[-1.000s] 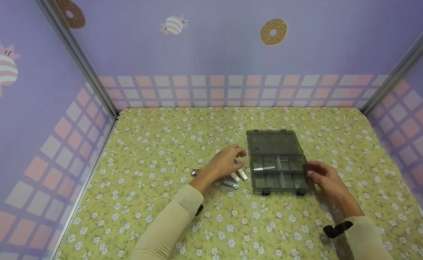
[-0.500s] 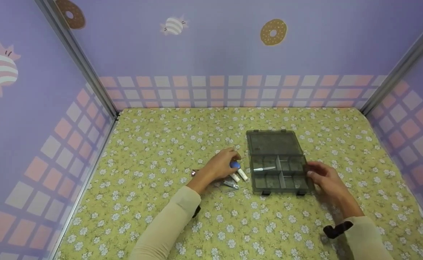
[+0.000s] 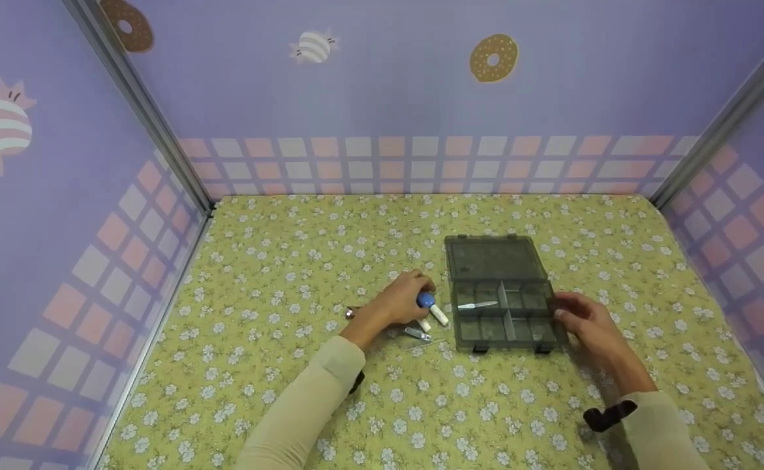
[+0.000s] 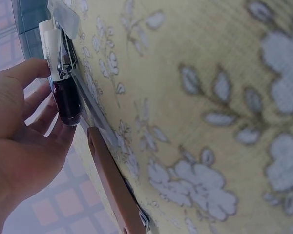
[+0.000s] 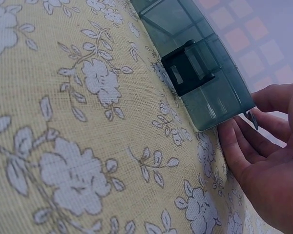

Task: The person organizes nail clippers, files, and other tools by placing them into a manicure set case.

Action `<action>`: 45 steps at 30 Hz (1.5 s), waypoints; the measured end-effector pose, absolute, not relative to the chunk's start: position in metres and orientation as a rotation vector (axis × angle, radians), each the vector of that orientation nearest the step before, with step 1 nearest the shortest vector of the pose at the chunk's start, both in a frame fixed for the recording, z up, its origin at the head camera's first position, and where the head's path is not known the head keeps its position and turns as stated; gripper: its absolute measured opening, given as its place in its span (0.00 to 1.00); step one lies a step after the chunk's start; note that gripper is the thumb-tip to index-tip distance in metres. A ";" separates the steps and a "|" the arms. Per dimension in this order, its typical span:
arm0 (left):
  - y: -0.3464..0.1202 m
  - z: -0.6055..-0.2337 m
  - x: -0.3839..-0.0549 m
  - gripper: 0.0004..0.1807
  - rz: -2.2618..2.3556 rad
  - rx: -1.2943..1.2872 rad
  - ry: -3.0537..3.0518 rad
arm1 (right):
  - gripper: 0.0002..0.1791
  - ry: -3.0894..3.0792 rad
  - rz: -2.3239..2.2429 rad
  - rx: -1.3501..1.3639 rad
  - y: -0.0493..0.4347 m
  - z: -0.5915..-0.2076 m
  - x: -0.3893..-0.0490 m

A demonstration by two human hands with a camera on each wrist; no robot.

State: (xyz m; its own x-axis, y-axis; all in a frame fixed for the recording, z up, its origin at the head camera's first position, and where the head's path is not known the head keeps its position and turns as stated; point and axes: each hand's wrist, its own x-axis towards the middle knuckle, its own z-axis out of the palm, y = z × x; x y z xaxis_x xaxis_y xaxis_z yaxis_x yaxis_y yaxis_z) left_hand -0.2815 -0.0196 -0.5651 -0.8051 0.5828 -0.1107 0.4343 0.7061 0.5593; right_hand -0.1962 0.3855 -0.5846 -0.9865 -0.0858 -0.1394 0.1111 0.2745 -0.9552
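In the head view, my left hand (image 3: 402, 298) curls thumb and fingers at the bulb of a blue nail polish bottle (image 3: 426, 299) with a white cap; the contact is partly hidden. Close to those fingers lies a dark nail polish bottle (image 4: 67, 102), also white-capped. Beside it is a silver nail clipper (image 3: 417, 333). My right hand (image 3: 589, 324) grips the right side of a smoky grey compartment box (image 3: 511, 342), its lid (image 3: 496, 256) laid back. The right wrist view shows the thumb above the rim and fingers lower. A slim pale tool (image 3: 477, 305) lies in the box.
A brown handle-shaped item (image 4: 112, 180) lies on the tabletop, near my left wrist. A clear strip-like piece (image 4: 95, 107) is alongside the dark bottle. The floral tablecloth (image 3: 303, 261) meets purple patterned walls (image 3: 388, 78) at the back and sides.
My left hand has drawn back slightly leftward and lowered, and the blue bottle now shows beside its fingers. The right hand and the box have stayed in place.
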 end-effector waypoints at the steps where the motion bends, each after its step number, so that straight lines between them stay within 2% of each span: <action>1: -0.019 -0.565 -0.282 0.21 0.758 0.805 2.634 | 0.31 2.368 -1.805 0.026 0.386 -0.585 -0.196; 14: -0.020 -0.568 -0.284 0.18 0.788 0.811 2.647 | 0.30 2.351 -1.847 0.028 0.384 -0.585 -0.195; 23: -0.023 -0.553 -0.282 0.18 0.751 0.832 2.666 | 0.30 2.388 -1.813 0.007 0.384 -0.584 -0.195; 45: 0.006 -0.537 -0.260 0.16 0.694 1.048 2.659 | 0.28 2.382 -1.840 0.011 0.383 -0.588 -0.198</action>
State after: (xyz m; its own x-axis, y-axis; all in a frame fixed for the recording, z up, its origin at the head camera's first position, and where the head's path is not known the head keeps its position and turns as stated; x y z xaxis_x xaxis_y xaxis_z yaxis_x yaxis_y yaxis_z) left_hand -0.2598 0.0057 -0.5372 -0.7284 0.6850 -0.0134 0.5912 0.6383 0.4931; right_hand -0.1976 0.3833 -0.5876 -0.9914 -0.0741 -0.1081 0.0859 0.2558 -0.9629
